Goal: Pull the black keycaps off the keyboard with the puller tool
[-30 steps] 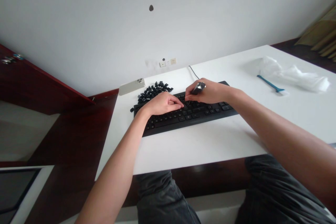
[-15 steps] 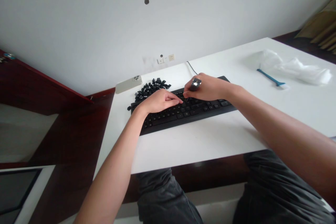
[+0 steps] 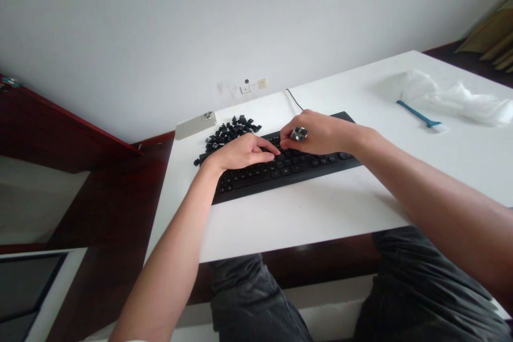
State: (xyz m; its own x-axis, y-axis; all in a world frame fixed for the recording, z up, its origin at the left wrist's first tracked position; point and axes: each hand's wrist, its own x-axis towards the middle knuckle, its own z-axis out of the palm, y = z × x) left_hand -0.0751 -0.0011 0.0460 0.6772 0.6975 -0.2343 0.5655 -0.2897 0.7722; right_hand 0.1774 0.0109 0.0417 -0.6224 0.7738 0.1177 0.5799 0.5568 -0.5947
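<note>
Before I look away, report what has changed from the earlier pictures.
The dark tool in the right hand has its outer end tipped lower; the left hand looks slightly more spread between forefinger and thumb. Nothing was visibly grasped or released. The keyboard, keycap pile, phone and brush stayed put.

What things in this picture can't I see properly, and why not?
All in the head view:
Lower end of the dark object: hidden by the right hand that grips it.
Some keys of the keyboard: covered by the left hand.
How many pieces are in the black pile: too small, overlapping.
Far end of the cable: lost beyond the table.
Rest of the brown cloth: cut off by the picture's right edge.
</note>
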